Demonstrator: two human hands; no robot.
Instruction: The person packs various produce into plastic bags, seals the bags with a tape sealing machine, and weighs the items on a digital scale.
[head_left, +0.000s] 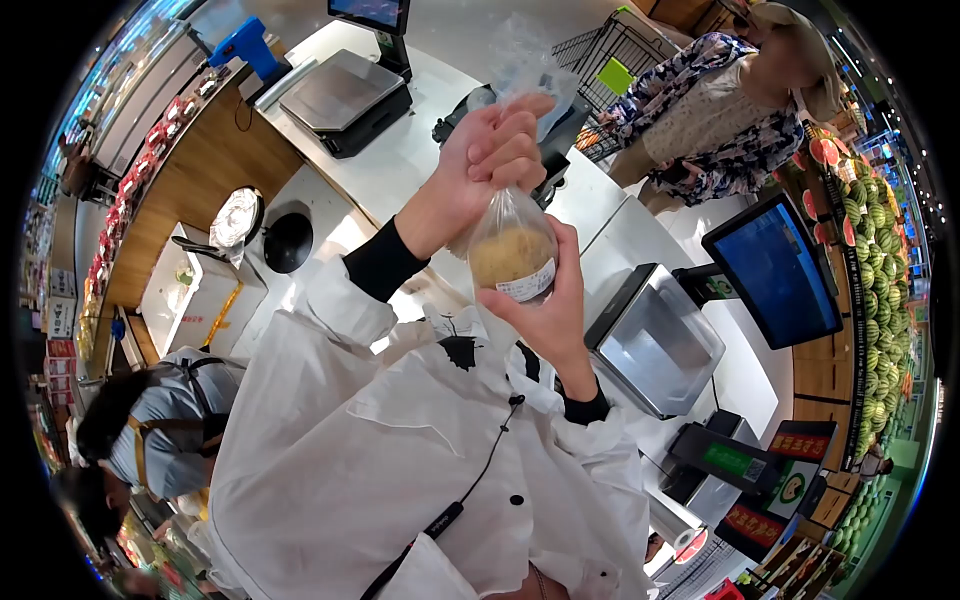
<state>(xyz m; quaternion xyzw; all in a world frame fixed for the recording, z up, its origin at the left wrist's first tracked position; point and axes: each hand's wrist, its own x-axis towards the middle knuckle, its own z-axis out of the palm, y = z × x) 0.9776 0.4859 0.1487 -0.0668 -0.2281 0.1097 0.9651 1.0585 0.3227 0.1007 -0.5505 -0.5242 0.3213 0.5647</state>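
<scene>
A clear plastic bag (511,212) holds rounded, yellow-brown produce (505,252) that looks like potato. My left hand (497,150) is closed in a fist round the bag's twisted neck, and the loose plastic top sticks up beyond the fist. Lower down, my right hand (553,325) grips the bag's filled part from the right, with its thumb by the edge of a white printed label (528,281). The bag is held up in front of my chest, over the white counter. Part of its left side lies behind my left wrist.
A weighing scale (345,90) stands at the upper left, another scale (657,338) with a blue screen (775,268) on the right. Beyond the counter stands a person (710,115) by a shopping cart (610,65). A black pan (288,242) and foam box (190,300) are left; watermelons (876,260) line the far right.
</scene>
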